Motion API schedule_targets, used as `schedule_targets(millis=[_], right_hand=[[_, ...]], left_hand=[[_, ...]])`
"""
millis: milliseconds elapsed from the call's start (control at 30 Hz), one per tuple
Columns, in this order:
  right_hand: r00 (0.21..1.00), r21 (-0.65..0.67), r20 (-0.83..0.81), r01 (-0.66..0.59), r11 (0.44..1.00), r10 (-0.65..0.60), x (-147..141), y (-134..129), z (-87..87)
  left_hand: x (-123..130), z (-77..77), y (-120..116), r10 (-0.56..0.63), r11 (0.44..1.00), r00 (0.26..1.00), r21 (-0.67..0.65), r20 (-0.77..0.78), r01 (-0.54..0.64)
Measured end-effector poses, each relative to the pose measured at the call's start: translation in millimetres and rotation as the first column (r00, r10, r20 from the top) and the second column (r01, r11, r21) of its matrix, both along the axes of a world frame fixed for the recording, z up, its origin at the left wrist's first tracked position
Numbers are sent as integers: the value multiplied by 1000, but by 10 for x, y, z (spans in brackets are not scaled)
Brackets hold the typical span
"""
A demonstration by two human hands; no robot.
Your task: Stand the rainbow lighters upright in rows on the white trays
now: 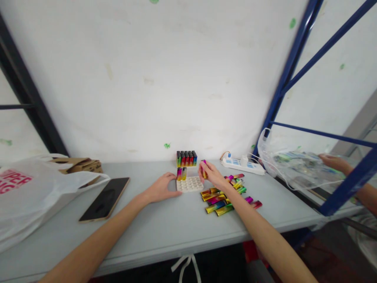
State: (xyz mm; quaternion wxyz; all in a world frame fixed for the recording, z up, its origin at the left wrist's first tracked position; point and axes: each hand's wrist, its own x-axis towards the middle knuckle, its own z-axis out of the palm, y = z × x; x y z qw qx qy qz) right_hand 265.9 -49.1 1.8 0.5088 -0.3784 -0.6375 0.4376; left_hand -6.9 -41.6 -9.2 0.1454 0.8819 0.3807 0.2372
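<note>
A white tray (pixel 190 184) with rows of round holes lies on the grey table. Two lighters (pixel 182 173) stand upright at its back left corner. My left hand (pixel 163 188) rests at the tray's left edge, thumb and fingers apart, with nothing held. Over the right side of the tray, my right hand (pixel 209 173) grips a pink and gold lighter (pixel 204 172) upright. Behind the tray stands a block of upright lighters (pixel 186 158) with black tops. A loose pile of shiny coloured lighters (pixel 224 198) lies right of the tray, partly under my right forearm.
A black phone (pixel 105 199) and a white plastic bag (pixel 38 192) lie on the left, with brown cardboard (pixel 85 166) behind. A power strip (pixel 244 165) sits at the back right. Beyond the blue frame (pixel 279 98), another person's hand (pixel 335 162) touches a clear bag (pixel 303 169).
</note>
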Motion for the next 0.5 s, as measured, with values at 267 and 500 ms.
schedule_targets(millis=[267, 500], right_hand=[[959, 28, 147, 240, 970, -242, -229, -33, -52], [824, 168, 314, 440, 882, -471, -284, 0, -120]], left_hand=[[40, -50, -5, 18, 999, 1000, 33, 12, -18], [42, -43, -12, 17, 998, 1000, 66, 1, -17]])
